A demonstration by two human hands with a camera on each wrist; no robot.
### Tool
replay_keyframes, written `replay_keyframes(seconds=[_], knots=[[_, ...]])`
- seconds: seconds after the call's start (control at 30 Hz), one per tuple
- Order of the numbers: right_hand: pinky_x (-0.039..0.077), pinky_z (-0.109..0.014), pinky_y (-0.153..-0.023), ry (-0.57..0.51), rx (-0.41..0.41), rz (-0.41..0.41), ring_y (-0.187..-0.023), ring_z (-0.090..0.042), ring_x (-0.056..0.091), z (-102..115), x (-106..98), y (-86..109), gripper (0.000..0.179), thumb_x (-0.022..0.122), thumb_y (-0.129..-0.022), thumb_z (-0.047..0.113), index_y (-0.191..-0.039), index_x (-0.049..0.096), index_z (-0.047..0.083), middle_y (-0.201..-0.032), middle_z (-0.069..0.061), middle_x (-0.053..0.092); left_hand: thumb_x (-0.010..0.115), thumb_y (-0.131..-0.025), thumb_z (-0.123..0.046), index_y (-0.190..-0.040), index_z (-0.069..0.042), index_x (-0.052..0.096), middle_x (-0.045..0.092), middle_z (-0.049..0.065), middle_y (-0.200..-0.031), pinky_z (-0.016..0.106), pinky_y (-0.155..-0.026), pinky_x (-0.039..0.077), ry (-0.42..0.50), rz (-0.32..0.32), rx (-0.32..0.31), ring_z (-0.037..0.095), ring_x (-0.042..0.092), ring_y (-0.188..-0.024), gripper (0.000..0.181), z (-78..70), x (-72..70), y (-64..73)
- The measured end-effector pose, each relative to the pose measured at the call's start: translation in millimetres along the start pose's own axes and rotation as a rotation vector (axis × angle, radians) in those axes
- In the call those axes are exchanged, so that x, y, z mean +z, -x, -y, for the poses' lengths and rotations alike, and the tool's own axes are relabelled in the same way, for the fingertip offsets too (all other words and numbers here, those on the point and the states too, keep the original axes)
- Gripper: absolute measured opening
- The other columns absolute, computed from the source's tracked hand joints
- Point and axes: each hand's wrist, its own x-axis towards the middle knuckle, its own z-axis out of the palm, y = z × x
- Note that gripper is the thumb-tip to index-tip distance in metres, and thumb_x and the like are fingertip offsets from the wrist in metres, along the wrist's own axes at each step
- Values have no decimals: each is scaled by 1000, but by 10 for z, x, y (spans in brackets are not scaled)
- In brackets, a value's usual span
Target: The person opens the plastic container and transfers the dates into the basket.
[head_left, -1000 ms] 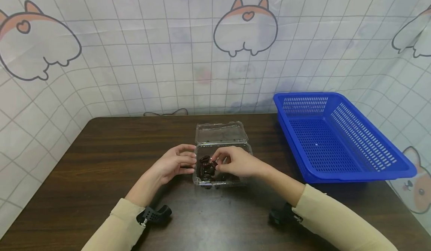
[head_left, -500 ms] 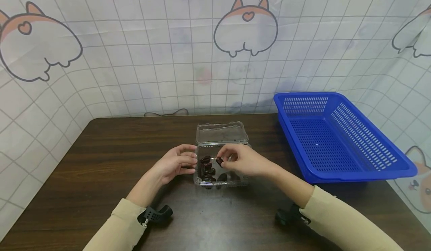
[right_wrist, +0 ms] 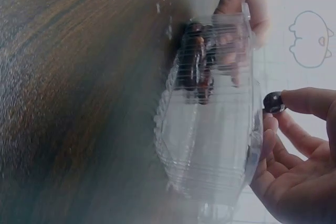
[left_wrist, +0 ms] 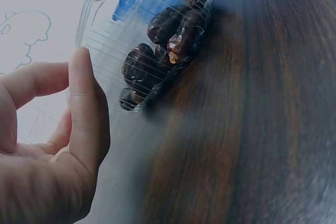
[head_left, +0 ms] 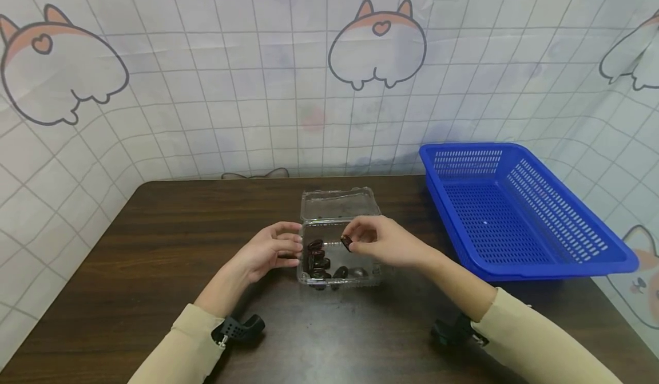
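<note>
A clear plastic clamshell box point(head_left: 340, 281) stands on the dark wooden table with its lid folded back. Several dark brown, wrinkled dates point(head_left: 316, 262) lie along its left side, showing through the wall in the left wrist view. My right hand point(head_left: 387, 242) pinches one date point(right_wrist: 274, 102) between thumb and fingers, over the box near its rim. Loosely bent, the fingers of my left hand point(head_left: 268, 252) rest at the box's left side wall. Part of the box's right end is hidden behind my right hand in the head view.
A blue perforated plastic basket point(head_left: 546, 269) stands at the right of the wooden table point(head_left: 216, 212). Behind the table hangs a white gridded cloth point(head_left: 247, 75) with cartoon animal prints. Dark straps point(head_left: 239, 328) sit at both wrists.
My right hand has drawn a date from the pile and lifted it up and to the right, uncovering more of the box floor. My left hand stays at the box's side.
</note>
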Motion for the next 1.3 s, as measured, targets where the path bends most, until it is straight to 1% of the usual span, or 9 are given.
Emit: replay_keyframes(seconds=[0.23,0.33,0.47,0.6,0.77,0.9,1.03,1.2,1.3], knots=[[54,-39,-77,-29,18,-18,-91,-23,65,2,-97,68,19,68,-100,14,-119,69,11,-103,-3,68,62,-100,0,-145,1,44,60,10,-108,33,-78,61,-7,-6,1,20,64,-89,48,1,8,-2],[54,-41,-71,-31,19,-25,-90,-26,65,10,-134,95,20,68,-100,15,-120,68,11,-103,-4,68,62,-99,0,-145,1,44,60,10,-107,33,-78,61,-3,-4,1,20,64,-88,49,7,6,-6],[56,-44,-65,-31,39,-40,-89,-31,64,18,-177,130,22,68,-100,16,-122,68,13,-104,-4,68,62,-99,0,-145,2,43,60,9,-106,33,-78,61,-3,3,8,19,64,-88,49,7,3,-1],[55,-48,-65,-44,55,-49,-92,-36,64,32,-221,163,22,68,-101,17,-123,67,14,-106,-4,67,62,-99,0,-145,3,42,59,10,-107,32,-77,61,1,5,11,18,64,-87,49,8,5,6],[54,-47,-65,-51,55,-64,-94,-40,64,63,-287,216,23,68,-101,18,-123,66,13,-107,-5,67,62,-99,0,-144,2,44,59,10,-108,32,-77,61,8,-3,5,19,64,-88,48,12,10,7],[53,-42,-63,-46,47,-74,-92,-39,63,81,-338,258,23,68,-101,18,-123,66,11,-107,-7,68,61,-99,0,-144,1,43,59,10,-108,33,-77,61,8,-6,2,19,64,-88,49,12,14,17],[52,-38,-62,-39,50,-82,-90,-35,63,84,-396,300,24,68,-101,19,-123,66,11,-107,-11,69,61,-99,0,-145,1,43,59,10,-108,33,-77,61,9,-6,3,19,64,-88,49,16,15,23],[52,-39,-65,-26,60,-89,-90,-33,62,87,-472,356,26,68,-101,22,-124,66,10,-107,-10,68,62,-99,0,-144,1,44,59,10,-108,32,-77,61,15,-6,6,19,64,-87,49,17,17,15],[52,-39,-65,-17,61,-100,-86,-30,61,89,-511,385,26,68,-101,23,-124,66,11,-105,-10,67,62,-100,0,-145,1,43,59,10,-108,32,-77,61,14,-5,7,18,64,-87,49,10,19,11]])
